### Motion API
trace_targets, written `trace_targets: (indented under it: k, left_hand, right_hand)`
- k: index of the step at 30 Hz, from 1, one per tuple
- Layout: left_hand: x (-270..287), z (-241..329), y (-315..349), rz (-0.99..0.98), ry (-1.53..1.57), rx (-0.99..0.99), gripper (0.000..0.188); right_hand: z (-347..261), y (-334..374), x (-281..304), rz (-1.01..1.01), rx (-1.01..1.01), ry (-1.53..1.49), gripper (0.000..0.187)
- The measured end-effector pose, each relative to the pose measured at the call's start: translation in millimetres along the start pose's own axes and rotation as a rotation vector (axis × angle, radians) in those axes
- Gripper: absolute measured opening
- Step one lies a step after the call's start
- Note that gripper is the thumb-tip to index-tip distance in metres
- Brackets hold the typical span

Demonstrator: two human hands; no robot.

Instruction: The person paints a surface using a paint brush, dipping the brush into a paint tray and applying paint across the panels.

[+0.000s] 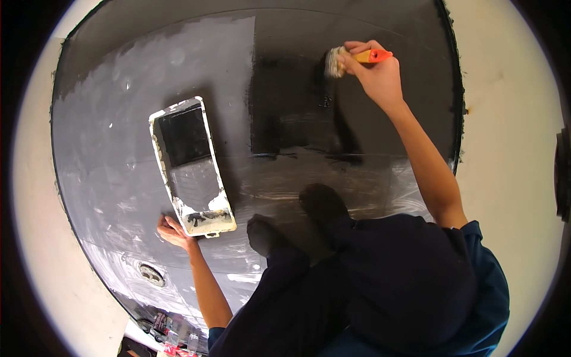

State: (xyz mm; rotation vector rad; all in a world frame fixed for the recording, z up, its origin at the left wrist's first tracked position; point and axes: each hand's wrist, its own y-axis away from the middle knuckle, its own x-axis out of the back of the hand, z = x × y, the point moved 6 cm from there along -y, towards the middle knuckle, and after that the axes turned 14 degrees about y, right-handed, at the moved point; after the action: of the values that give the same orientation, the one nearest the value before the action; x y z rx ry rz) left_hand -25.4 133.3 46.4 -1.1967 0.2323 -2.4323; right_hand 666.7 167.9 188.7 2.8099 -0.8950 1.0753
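One brush (pixel 364 56) pinched in right hand (pixel 382 72), pointing left | tray (pixel 209 222) lies left and nearer, long axis near-to-far | left hand (pixel 173 232) at near end, grip unclear

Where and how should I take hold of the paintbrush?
Probably by the yellow-and-red handle, coming from the right: it juts rightward while the bristles face left, so that approach avoids them. The right hand grips it from the lower right.
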Motion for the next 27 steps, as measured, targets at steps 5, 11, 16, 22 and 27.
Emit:
trace_targets:
  k: [5, 11, 16, 22, 27]
  left_hand:
    - [-1.1, -1.4, -1.4, -0.015, -0.021, 0.035, 0.038]
    - [-3.4, -4.1, -1.6, 0.001, -0.042, 0.032, 0.039]
    - [-1.9, -7.4, -3.2, 0.002, -0.048, 0.025, 0.038]
    - [-3.5, 6.9, -1.1, 0.019, 0.083, 0.120, 0.033]
    - [-3.1, 14.4, 0.2, 0.055, -0.042, 0.048, 0.029]
  right_hand:
    - [23.6, 21.5, -17.3, -0.005, -0.072, 0.060, 0.022]
    - [5.7, 95.1, -14.5, 0.024, 0.030, 0.138, 0.017]
    - [-12.4, 121.1, -9.3, -0.101, 0.043, 0.168, 0.015]
    - [-60.4, 99.9, -6.1, -0.343, -0.303, -0.048, 0.018]
    - [-158.6, 50.2, -68.8, -0.416, 0.231, -0.295, 0.025]
